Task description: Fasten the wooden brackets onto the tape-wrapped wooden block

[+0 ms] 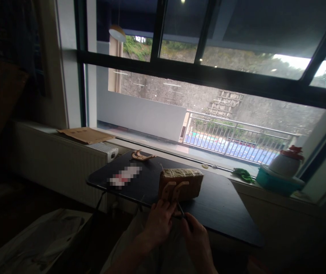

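Note:
My left hand (160, 219) is closed at the table's near edge, its fingers around the lower part of a bent wooden piece (168, 189). Beside it a second, similar bent wooden piece (179, 189) stands up, its lower end hidden by my fingers. My right hand (195, 230) grips a slim tool (181, 209) with a dark handle; its narrow shaft points up and left toward the wood, and its exact kind is unclear. Just behind both pieces is a brown block-shaped package (193, 187) with a pale, plastic-wrapped top.
The dark folding table (217, 211) carries a curved wooden part (141, 155) at its far left and a blurred-out item (125, 177). On the sill lie a brown envelope (87, 134), a green cloth (243, 175) and a teal container (277, 182). A radiator (57, 160) stands left.

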`<act>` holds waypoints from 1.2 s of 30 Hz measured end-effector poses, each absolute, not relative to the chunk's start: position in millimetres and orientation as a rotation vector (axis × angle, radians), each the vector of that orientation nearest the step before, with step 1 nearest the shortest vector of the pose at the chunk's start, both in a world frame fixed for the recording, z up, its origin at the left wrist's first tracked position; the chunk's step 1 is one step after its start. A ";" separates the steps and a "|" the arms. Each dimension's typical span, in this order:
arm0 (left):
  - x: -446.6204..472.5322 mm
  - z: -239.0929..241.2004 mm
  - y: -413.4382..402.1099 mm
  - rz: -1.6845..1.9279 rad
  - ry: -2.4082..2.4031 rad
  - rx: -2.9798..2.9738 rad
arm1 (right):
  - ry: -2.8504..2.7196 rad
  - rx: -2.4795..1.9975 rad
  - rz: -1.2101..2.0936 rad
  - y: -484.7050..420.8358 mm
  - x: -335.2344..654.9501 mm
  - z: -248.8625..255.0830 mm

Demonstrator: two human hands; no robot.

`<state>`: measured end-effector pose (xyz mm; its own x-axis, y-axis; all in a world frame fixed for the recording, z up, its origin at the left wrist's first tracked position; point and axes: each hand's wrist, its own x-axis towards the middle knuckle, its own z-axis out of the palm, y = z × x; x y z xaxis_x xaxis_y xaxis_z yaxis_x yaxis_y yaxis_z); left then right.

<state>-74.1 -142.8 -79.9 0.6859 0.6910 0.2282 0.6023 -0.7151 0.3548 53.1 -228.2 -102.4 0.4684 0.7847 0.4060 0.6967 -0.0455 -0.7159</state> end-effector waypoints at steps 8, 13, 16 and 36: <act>-74.5 -81.0 -141.8 0.521 1.033 2.647 | -1.362 -1.918 -0.045 -227.9 52.0 -103.1; -74.0 -85.8 -140.5 0.542 1.027 2.661 | -1.248 -1.744 0.229 -225.1 55.3 -99.9; -73.4 -87.7 -140.2 0.550 1.027 2.677 | -1.170 -1.652 0.410 -222.1 58.6 -97.5; -73.9 -89.9 -139.4 0.586 1.051 2.642 | -1.460 -1.651 -0.305 -233.7 68.7 -126.1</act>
